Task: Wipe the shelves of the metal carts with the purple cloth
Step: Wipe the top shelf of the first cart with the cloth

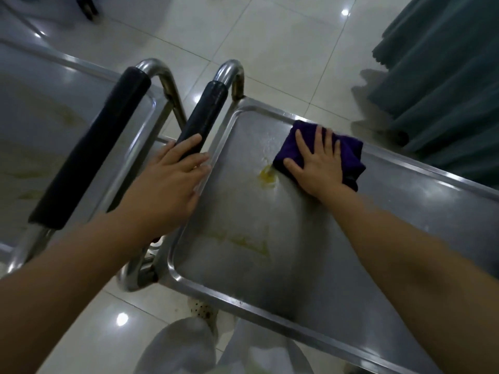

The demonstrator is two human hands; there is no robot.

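Purple cloth [348, 155]: bunched microfibre lying on the top shelf [337, 238] of the right-hand metal cart, close to its far rim, just beside a yellow smear [266, 179].
Right hand [316, 163]: laid flat on the cloth, fingers spread and straight, pressing it down onto the steel rather than gripping it.
Left hand [172, 182]: resting over the near end of the cart's black padded handle [202, 120], fingers draped loosely across it, seemingly to steady the cart.
Shelf: brushed steel with a raised lip; a second fainter yellow streak [248, 244] sits nearer the person.
Second cart [54, 117]: just to the left, handle to handle, its shelf also streaked yellowish.
Doing it well: I'd say keep the palm flat with firm pressure, draw the cloth through the smear towards the near streak in overlapping passes, follow the lip into the corners, and hold the handle so the cart doesn't roll.
Surroundings: glossy pale floor tiles [270, 44]; a teal curtain [445, 76] hangs beyond the cart.
Writing: no brand, label or lettering that I can read anywhere.
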